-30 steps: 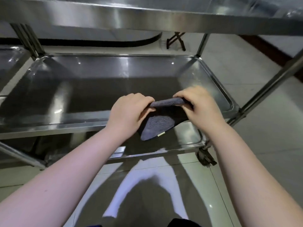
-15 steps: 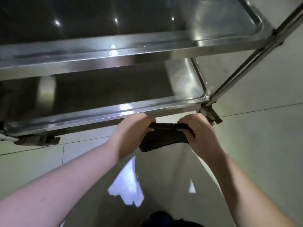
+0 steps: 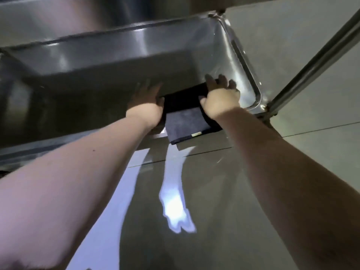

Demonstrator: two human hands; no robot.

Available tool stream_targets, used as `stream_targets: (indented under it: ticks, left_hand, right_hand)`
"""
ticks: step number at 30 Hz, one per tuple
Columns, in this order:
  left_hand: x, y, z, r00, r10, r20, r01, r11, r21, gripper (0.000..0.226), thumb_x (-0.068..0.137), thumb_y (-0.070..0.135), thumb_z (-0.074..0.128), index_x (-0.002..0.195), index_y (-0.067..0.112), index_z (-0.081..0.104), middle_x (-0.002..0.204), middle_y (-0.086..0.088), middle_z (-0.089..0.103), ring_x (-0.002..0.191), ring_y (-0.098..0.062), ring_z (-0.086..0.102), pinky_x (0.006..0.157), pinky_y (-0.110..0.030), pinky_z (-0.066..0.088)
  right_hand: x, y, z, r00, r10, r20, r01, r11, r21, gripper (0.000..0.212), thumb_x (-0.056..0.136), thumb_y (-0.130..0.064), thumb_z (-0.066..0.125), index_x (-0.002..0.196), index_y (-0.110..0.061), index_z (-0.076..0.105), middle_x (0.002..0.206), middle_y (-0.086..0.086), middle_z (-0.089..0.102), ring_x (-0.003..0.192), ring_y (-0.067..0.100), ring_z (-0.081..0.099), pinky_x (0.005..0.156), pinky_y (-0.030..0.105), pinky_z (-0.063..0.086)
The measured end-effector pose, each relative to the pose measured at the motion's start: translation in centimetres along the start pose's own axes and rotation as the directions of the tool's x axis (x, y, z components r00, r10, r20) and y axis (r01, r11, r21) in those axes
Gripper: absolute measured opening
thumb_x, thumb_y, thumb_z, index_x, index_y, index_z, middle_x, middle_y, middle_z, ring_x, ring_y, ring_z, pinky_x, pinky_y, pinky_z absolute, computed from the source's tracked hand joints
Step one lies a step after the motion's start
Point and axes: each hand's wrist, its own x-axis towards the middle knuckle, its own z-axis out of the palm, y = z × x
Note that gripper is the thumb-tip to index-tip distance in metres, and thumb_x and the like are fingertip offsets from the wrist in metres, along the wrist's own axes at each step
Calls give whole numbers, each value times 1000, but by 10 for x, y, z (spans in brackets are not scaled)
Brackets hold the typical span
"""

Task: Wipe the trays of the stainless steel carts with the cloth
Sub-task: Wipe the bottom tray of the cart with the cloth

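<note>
Two hands are working the lowest tray [image 3: 229, 47] of the cart right now. The cloth [image 3: 183, 112] is lying folded at the tray's near right corner, its near end draping over the front rim toward the floor [image 3: 292, 94], small label showing at that hanging edge. Right hand [image 3: 221, 98] is pressing flat on the cloth's right side, fingers spread and extended forward, not pinching; grip is wide, palm down on the fabric. Left hand [image 3: 145, 102] is blurred by motion and sitting at the cloth's left edge; it looks flat and touching the cloth, but I cannot tell if the grip is actually closing on it. Cart upright [image 3: 311, 63] is standing just right of that corner.

Progress, as a judgement: wiping on this tray is only starting. Cloth is covering the near right corner alone; the rest of the tray floor to the left and the far wall are showing no cloth contact. Metal is too reflective and dim to judge clean versus dirty. The shelf above [image 3: 97, 14] is only partly in frame, so its status is unknown. Left to do: full sweep across this tray, then any other trays.
</note>
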Motion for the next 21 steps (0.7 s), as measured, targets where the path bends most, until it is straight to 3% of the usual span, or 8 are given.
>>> stream_targets:
  ticks: [4, 7, 12, 15, 21]
  left_hand:
    - [-2, -39, 32, 999, 20, 28, -25, 984, 174, 55, 102, 46, 31, 154, 43, 12, 165, 4, 2, 151, -28, -6, 117, -58, -5]
    - [9, -47, 39, 999, 4, 41, -11, 983, 181, 55, 100, 53, 24, 152, 50, 5, 164, 9, -4, 150, -26, -9, 114, -63, -8]
    - [9, -48, 46, 1000, 14, 12, -16, 980, 199, 55, 99, 55, 21, 151, 51, 1, 164, 10, -7, 151, -25, -9, 114, -63, -9]
    - [10, -42, 48, 1000, 4, 3, -5, 977, 213, 56, 100, 53, 21, 151, 50, -1, 164, 10, -8, 150, -26, -10, 114, -64, -8]
    - [11, -48, 47, 999, -38, -36, 44, 983, 180, 66, 100, 40, 28, 156, 29, -5, 164, 11, -9, 150, -20, -10, 116, -60, -8]
  right_hand:
    - [5, -20, 51, 991, -120, 63, 122, 991, -45, 60, 94, -65, 26, 148, -57, 1, 164, -8, -10, 144, 48, -15, 111, 67, -11]
    - [27, 2, 57, 990, -141, 20, 142, 987, -72, 60, 91, -72, 23, 144, -62, -1, 163, -15, -10, 145, 44, -16, 111, 66, -12]
    - [68, 82, 29, 992, 124, -31, -127, 982, -139, 62, 93, -70, 19, 149, -55, -2, 164, -8, -10, 145, 45, -16, 113, 65, -9]
    - [69, 55, 38, 974, 186, -133, -202, 972, -123, 66, 91, -70, 16, 152, -48, 2, 164, 0, -7, 143, 51, -14, 112, 68, -7]
    - [74, -83, 59, 984, -145, -99, 136, 986, -96, 79, 82, -83, 14, 152, -48, 6, 165, 0, -5, 143, 51, -13, 109, 68, -11]
